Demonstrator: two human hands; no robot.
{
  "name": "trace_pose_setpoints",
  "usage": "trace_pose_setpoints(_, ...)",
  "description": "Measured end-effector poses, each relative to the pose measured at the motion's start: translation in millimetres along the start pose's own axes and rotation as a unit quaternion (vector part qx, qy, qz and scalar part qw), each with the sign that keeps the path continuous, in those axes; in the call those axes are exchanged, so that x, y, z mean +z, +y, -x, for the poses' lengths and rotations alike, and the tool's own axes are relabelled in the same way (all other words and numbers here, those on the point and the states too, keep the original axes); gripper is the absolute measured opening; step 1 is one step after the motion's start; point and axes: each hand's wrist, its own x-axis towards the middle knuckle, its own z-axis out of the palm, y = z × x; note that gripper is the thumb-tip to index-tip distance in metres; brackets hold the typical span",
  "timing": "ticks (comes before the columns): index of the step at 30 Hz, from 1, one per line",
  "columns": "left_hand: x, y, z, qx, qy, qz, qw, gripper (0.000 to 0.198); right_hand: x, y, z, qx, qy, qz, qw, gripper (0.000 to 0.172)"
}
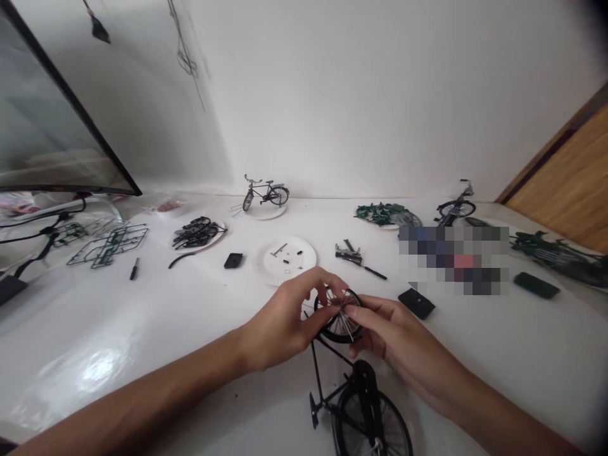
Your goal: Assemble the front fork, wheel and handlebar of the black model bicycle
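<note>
A black model bicycle [332, 349] is held at the front of the white table, its rear wheel [396, 415] toward me. My left hand [301, 310] curls over the small spoked front wheel [342, 330], with thumb and fingers closed near its hub. From the other side, my right hand [387, 323] presses its thumb at the same hub, its fingers behind the wheel. The fingertips hide the hub itself. Just beyond my hands lies a white paper plate [261, 263] with several tiny parts.
Further back, an assembled model bicycle [266, 193] stands on a plate. Black parts [197, 232] and green parts [380, 214] lie on other plates. Green sprue frames [111, 246] and a small screwdriver [135, 269] lie left, below a monitor [52, 114]. Right is a black box [417, 303].
</note>
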Motion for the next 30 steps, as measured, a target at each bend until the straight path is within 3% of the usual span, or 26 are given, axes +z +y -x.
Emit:
trace_pose_setpoints(7,-0.4,2.2,-0.7,0.015,-0.034,0.044,0.998,0.027,-0.4,0.4,0.5,0.0,0.0,-0.015,1.0,0.021)
trace_pose_setpoints(12,0.7,1.3,0.2,-0.009,-0.007,0.021,1.0,0.024,-0.1,0.3,0.2,-0.005,-0.003,-0.001,1.0,0.022)
trace_pose_setpoints(18,0.2,-0.2,-0.6,0.009,-0.036,0.074,0.997,0.023,0.5,-1.7,1.9,0.012,0.01,0.009,1.0,0.02)
trace_pose_setpoints(24,0.4,-0.6,0.4,-0.004,-0.019,0.051,0.998,0.028,0.9,-2.9,2.2,0.02,0.008,0.002,1.0,0.02)
trace_pose_setpoints(30,-0.7,-0.7,-1.0,0.01,-0.042,0.071,0.997,0.027,0.5,-1.6,1.8,0.019,0.01,0.015,1.0,0.018)
